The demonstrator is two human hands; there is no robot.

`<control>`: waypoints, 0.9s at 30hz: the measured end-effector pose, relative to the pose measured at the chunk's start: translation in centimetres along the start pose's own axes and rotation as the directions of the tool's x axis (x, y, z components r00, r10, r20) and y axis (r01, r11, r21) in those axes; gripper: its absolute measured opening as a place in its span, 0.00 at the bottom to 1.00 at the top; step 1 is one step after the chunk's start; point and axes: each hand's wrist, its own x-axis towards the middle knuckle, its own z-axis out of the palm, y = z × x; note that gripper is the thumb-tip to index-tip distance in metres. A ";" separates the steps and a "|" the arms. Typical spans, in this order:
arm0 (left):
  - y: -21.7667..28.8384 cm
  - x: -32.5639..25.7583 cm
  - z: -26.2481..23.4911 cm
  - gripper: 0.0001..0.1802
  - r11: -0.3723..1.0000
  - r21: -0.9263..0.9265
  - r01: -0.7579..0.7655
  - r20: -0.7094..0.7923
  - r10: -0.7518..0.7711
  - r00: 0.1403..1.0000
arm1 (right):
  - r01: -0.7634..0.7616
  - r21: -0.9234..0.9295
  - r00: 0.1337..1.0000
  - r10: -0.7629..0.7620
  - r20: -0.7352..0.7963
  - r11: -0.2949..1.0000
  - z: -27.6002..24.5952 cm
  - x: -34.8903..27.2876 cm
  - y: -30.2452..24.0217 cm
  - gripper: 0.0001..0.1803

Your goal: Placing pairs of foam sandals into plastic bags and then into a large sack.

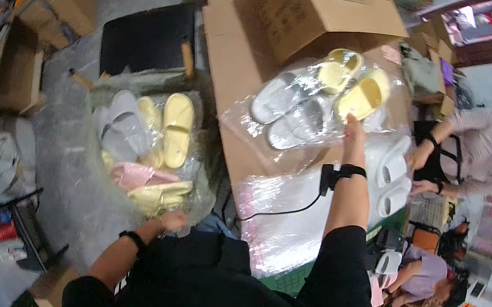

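A cardboard-covered desk carries a bagged yellow slipper, lying just beyond the right hand, whose fingers touch the bag; its long axis runs away rightward. The left hand is far nearer the slipper pile, its fingers curled, their hold unclear.

Clear bagged pile on the flattened carton: 2 yellow slippers, 3 white slippers. Loose white slippers beside it: 2. Bag at left: 2 yellow slippers, 2 white slippers in plain view, others bunched beyond counting.
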 end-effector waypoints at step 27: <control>-2.5 -7.0 2.1 0.19 0.827 -0.106 -0.552 -0.173 0.531 0.829 | -0.784 0.009 0.203 0.243 0.948 0.621 15.3 -37.5 6.1 0.37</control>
